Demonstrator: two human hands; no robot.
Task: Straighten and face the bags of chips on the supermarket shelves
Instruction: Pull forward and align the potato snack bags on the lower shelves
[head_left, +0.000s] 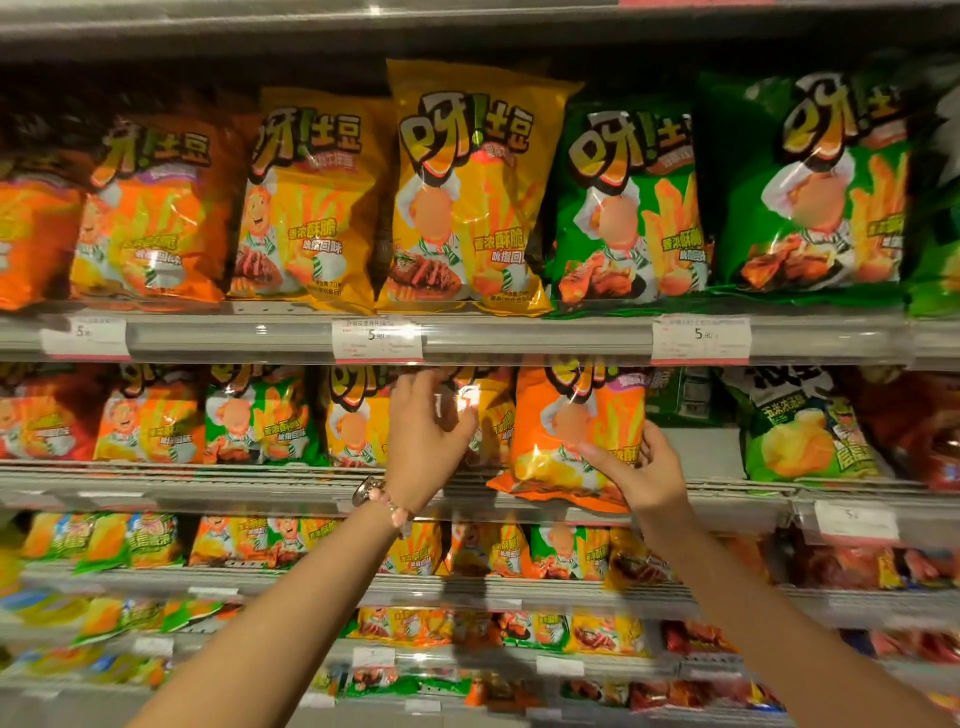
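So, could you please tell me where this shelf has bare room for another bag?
One clear gap on the second shelf: right of the orange bag the right hand holds, left of the green bag. Bare back wall shows there. Left of the left hand, bags stand edge to edge.

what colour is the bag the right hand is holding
Orange bag, held by the right hand; seen in the head view.

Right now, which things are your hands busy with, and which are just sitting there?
Busy with:
orange bag, held by right hand
yellow bag, touched by left hand

Just sitting there:
price tags
green bags on top shelf
bracelet
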